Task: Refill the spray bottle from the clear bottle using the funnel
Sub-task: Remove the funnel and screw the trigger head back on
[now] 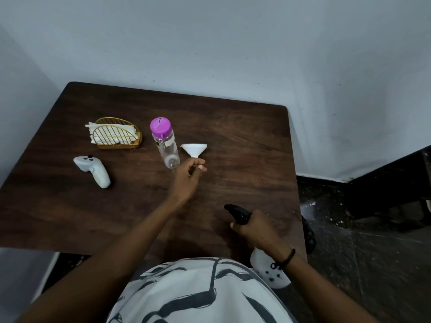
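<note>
Mid-bench: left hand [190, 174] pinches white funnel [194, 149] by spout, cone up, just right of clear bottle [166, 145]. Clear bottle upright, purple cap on, looks near empty. Near right edge of bench [245, 127]: right hand [253, 227] wraps black trigger head of white spray bottle [268, 268], body low beside lap. Step, judged: fetching funnel. Next: spray head must come off, funnel into neck, purple cap off before pouring. Far left: gold napkin holder [117, 134], white controller [93, 171].

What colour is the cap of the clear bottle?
Pink-purple cap on the clear bottle; seen in the head view.
</note>
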A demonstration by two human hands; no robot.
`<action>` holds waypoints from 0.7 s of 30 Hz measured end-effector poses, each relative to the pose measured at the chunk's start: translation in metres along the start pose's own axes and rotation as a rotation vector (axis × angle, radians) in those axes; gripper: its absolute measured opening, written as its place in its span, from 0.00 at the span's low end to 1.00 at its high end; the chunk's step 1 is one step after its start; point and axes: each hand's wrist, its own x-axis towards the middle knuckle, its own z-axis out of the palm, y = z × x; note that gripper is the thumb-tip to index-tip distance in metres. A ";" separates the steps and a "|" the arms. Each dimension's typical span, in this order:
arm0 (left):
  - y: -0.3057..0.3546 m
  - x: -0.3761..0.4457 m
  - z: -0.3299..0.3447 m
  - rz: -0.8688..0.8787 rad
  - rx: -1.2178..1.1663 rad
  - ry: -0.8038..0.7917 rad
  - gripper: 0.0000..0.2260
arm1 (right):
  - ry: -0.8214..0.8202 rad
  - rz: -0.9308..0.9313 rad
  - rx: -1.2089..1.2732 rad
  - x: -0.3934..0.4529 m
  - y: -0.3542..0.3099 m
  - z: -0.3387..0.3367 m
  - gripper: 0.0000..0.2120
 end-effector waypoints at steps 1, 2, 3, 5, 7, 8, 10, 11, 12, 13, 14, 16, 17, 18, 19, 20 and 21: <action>0.000 0.000 0.000 0.002 0.007 0.003 0.08 | -0.009 0.009 0.019 -0.001 -0.002 -0.001 0.17; 0.001 -0.001 0.000 0.006 0.015 0.006 0.08 | -0.019 0.007 0.045 -0.003 -0.004 -0.002 0.18; 0.001 -0.001 -0.001 0.010 0.022 0.011 0.08 | -0.023 0.010 0.069 -0.004 -0.005 -0.004 0.18; 0.002 0.000 -0.001 0.013 0.031 0.021 0.08 | 0.000 0.017 0.076 -0.006 -0.008 -0.005 0.17; 0.001 0.001 -0.003 0.009 0.038 0.031 0.07 | 0.023 0.027 0.013 -0.004 -0.009 -0.004 0.17; 0.000 0.002 -0.004 0.007 0.043 0.035 0.07 | 0.021 0.030 -0.023 -0.003 -0.009 -0.003 0.17; -0.002 0.003 -0.007 0.003 0.048 0.040 0.07 | 0.017 0.043 -0.048 -0.003 -0.012 -0.002 0.16; -0.002 0.004 -0.008 0.000 0.047 0.040 0.07 | 0.012 0.040 -0.047 -0.003 -0.013 -0.003 0.16; -0.003 0.004 -0.009 -0.005 0.048 0.039 0.07 | -0.002 0.030 -0.039 -0.004 -0.015 -0.003 0.16; -0.003 0.004 -0.011 -0.008 0.048 0.038 0.07 | -0.016 0.026 -0.025 -0.004 -0.016 -0.003 0.17; -0.004 0.003 -0.012 -0.008 0.046 0.039 0.07 | -0.023 0.024 -0.018 -0.005 -0.016 -0.003 0.17; -0.004 0.003 -0.013 -0.002 0.045 0.040 0.07 | -0.002 0.015 -0.036 -0.004 -0.013 -0.002 0.18; -0.004 0.003 -0.013 0.001 0.048 0.038 0.08 | 0.017 0.010 -0.061 -0.004 -0.013 -0.001 0.19; -0.004 0.003 -0.012 0.002 0.050 0.039 0.08 | 0.039 -0.004 -0.088 -0.005 -0.013 0.000 0.19; -0.005 0.004 -0.012 0.001 0.049 0.042 0.07 | 0.064 -0.011 -0.101 -0.005 -0.013 -0.001 0.18; -0.005 0.005 -0.012 -0.003 0.047 0.044 0.07 | 0.081 -0.011 -0.081 -0.005 -0.013 -0.001 0.17; -0.006 0.005 -0.012 -0.005 0.046 0.042 0.07 | 0.084 -0.009 -0.040 -0.005 -0.013 -0.001 0.16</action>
